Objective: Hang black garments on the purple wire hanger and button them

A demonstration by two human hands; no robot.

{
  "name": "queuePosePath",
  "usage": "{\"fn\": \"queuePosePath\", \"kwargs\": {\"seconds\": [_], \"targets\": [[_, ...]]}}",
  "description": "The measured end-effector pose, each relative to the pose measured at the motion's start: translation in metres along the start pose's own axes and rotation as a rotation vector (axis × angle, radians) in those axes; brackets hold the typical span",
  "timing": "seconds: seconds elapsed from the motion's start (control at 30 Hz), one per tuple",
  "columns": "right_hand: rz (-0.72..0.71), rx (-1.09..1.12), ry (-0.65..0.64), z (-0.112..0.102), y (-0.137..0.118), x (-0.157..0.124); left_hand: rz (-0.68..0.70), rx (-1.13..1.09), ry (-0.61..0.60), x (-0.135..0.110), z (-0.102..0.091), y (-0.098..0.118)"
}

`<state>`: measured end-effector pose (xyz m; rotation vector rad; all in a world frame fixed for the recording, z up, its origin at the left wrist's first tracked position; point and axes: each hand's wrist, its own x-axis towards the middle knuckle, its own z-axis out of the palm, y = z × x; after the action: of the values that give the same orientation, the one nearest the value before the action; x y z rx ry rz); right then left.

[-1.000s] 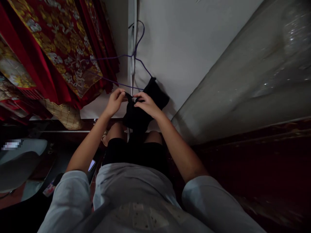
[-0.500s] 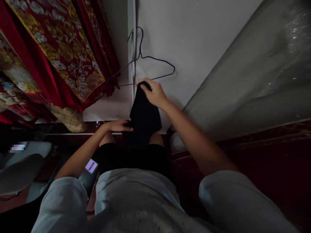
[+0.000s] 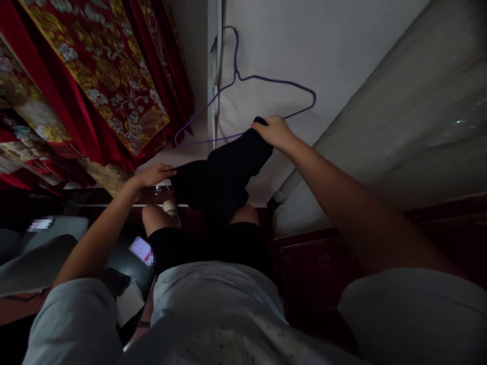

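Observation:
A black cloth garment (image 3: pixel 228 167) stretches between my hands above my lap; its exact kind I cannot make out in the dim light. At its left end, my left hand (image 3: pixel 155 175) pinches the edge of the cloth. My right hand (image 3: pixel 274 132) is closed on the upper right corner, right at the lower bar of a purple wire hanger (image 3: pixel 279 79). Whether those fingers also grip the bar is hidden. The hanger tilts in front of the pale wall, its hook upward beside a narrow vertical strip. The garment overlaps part of the lower bar.
Red embroidered cloths (image 3: pixel 99 66) hang at the upper left. Greyish plastic sheeting (image 3: pixel 399 126) covers the right side. A lit phone (image 3: pixel 141 250) lies on a dark seat by my left thigh, near a second dark phone (image 3: pixel 116 281). A grey chair (image 3: pixel 49 253) stands farther left.
My hands have moved apart, the left outward and the right up and rightward, spreading the garment wider. The hanger has shifted right and appears larger.

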<state>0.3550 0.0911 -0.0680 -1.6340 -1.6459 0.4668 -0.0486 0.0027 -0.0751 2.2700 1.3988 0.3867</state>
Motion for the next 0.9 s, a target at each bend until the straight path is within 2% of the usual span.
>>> {"fn": "queuePosePath", "kwargs": {"seconds": [0.07, 0.17, 0.23, 0.3, 0.4, 0.5, 0.57, 0.63, 0.77, 0.9], "targets": [[-0.009, -0.018, 0.014, -0.016, -0.001, -0.003, 0.119, -0.016, 0.104, 0.016, -0.01, 0.005], [-0.029, -0.006, 0.008, -0.025, -0.007, -0.011, 0.247, 0.04, 0.346, 0.043, -0.024, 0.025], [-0.061, 0.004, 0.02, -0.024, -0.013, -0.019, 0.269, 0.075, 0.468, 0.056, -0.032, 0.039], [-0.105, 0.003, 0.053, -0.022, -0.019, -0.024, 0.224, 0.096, 0.528, 0.06, -0.038, 0.048], [-0.13, -0.047, 0.109, -0.019, -0.02, -0.026, 0.1, 0.181, 0.505, 0.048, -0.046, 0.048], [-0.107, -0.093, 0.132, -0.015, -0.014, -0.022, -0.009, 0.266, 0.387, 0.025, -0.049, 0.04], [-0.098, -0.092, 0.137, -0.01, -0.009, -0.02, -0.042, 0.286, 0.322, 0.013, -0.049, 0.035], [-0.105, -0.063, 0.135, -0.004, -0.006, -0.02, -0.03, 0.292, 0.325, 0.008, -0.05, 0.032], [-0.122, 0.026, 0.106, 0.002, -0.004, -0.024, 0.014, 0.217, 0.423, 0.024, -0.052, 0.033], [-0.133, 0.03, 0.079, -0.002, -0.003, -0.03, 0.071, 0.095, 0.401, 0.05, -0.049, 0.049]]}}
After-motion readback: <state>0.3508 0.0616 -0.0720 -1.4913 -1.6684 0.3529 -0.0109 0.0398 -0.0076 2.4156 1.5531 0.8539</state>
